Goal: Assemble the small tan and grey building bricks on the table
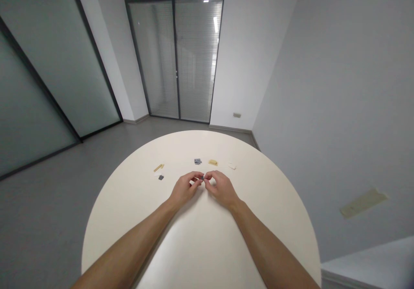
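Observation:
My left hand [187, 187] and my right hand [220, 187] meet near the middle of the round white table [200, 246]. Between their fingertips is a small dark grey piece [202, 178], pinched from both sides; it is too small to tell its exact kind. Just beyond the hands lies a little heap of blue-grey pieces [197, 161]. Right of that heap sits a tan piece or cluster [213, 162]. Farther right are thin white pieces [232, 166]. To the left rest tan strips [158, 167] and a dark grey piece [161, 177].
The table's curved far edge [194, 131] faces a glass door [177, 60] with blinds. A grey-white wall [339, 108] with a strip of tape [364, 203] stands on the right. Frosted glass panels [48, 64] are on the left.

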The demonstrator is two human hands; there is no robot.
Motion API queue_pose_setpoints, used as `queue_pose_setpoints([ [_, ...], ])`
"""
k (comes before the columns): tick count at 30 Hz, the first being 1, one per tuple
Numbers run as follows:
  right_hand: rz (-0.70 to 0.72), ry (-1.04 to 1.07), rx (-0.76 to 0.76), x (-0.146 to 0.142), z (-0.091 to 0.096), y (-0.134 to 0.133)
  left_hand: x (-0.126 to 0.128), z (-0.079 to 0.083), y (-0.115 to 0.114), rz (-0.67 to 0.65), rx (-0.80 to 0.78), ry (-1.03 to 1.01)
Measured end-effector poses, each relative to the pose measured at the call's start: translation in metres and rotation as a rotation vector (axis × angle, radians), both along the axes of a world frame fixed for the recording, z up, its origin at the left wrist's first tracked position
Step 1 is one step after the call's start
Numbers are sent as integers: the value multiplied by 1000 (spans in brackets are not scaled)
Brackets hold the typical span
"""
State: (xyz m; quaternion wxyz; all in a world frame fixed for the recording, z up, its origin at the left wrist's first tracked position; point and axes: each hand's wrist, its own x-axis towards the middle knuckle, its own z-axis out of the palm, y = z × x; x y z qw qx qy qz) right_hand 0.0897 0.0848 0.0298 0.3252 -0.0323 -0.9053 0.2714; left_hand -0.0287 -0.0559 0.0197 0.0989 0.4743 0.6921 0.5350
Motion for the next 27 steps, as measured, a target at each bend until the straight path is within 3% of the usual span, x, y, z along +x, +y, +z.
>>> queue_pose_setpoints([
  [27,-22,7,30,1,-2,0,1,6,-1,-43,46,35],
])
